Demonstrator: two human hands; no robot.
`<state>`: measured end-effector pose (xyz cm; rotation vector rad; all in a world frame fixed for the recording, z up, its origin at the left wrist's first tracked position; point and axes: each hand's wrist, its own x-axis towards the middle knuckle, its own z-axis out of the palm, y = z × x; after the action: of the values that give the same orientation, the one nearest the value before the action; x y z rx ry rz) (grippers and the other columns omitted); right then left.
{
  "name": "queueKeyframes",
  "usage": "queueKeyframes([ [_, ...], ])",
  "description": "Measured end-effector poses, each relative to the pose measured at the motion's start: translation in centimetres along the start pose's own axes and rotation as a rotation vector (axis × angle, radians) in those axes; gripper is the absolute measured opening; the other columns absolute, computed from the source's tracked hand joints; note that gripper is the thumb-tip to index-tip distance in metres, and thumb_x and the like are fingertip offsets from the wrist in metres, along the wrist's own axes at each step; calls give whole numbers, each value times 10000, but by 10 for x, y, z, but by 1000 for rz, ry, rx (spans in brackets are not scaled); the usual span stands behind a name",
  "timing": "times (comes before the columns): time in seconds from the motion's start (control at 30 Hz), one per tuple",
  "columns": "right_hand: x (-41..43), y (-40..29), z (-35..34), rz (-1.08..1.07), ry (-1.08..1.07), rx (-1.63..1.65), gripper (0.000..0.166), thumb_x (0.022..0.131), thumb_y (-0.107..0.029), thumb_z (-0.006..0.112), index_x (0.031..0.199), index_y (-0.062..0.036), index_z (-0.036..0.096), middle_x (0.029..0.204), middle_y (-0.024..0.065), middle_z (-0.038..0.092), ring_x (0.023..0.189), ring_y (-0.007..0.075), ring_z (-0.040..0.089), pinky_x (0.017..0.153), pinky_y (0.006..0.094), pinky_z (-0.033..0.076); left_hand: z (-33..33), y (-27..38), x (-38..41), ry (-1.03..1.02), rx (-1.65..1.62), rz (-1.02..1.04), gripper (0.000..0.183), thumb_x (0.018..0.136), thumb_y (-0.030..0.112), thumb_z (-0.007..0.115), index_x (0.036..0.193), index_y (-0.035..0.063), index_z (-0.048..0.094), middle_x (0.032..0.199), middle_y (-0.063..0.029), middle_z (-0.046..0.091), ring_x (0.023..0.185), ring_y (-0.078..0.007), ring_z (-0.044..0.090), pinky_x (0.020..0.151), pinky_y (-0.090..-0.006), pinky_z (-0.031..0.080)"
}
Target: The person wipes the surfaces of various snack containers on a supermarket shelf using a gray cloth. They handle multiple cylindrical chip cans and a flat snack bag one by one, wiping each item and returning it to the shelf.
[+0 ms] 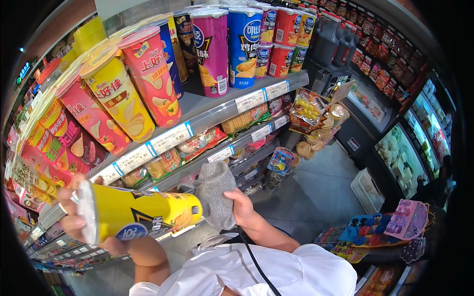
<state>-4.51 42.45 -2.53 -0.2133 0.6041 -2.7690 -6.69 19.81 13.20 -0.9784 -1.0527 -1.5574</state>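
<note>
My left hand (72,222) grips a yellow cylindrical chip can (148,211) around its white-lidded end. The can lies nearly level in front of the shelf, its base pointing right. In my right hand (241,207) is a folded grey ribbed cloth (216,194), pinched under the thumb. The cloth meets the can's base in the picture; whether they touch I cannot tell. Above my hands, a yellow chip tub (116,96) and a pink chip tub (152,77) stand on the shelf. A purple chip can (210,55) and a blue chip can (243,51) are farther right.
Price tags line the shelf edge (170,137). Packaged biscuits (246,120) sit one tier lower. Hanging packets (309,107) stick out at the shelf's end. A white bin (368,190) stands on the floor at right. A black cable (255,259) runs down my white shirt.
</note>
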Motion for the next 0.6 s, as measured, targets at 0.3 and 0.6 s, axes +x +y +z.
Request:
queueKeyframes([
  [0.3,5,6,30,-104,-355,-907,348,878,-367,581,941,-25,571,1461,192,267,1305,261,295,1074,372,177,-70,-29,-80,384,96,-291,353,800,134,611,1105,32,463,1208,-131,489,1049,-318,571,909,-484,485],
  [0.6,9,38,46,28,-270,-1365,1053,583,-258,870,1394,-27,240,1316,191,431,1230,305,451,1026,390,350,-58,-26,-82,422,-2,-464,361,679,111,704,958,53,484,1072,-117,460,1083,-320,532,938,-437,440],
])
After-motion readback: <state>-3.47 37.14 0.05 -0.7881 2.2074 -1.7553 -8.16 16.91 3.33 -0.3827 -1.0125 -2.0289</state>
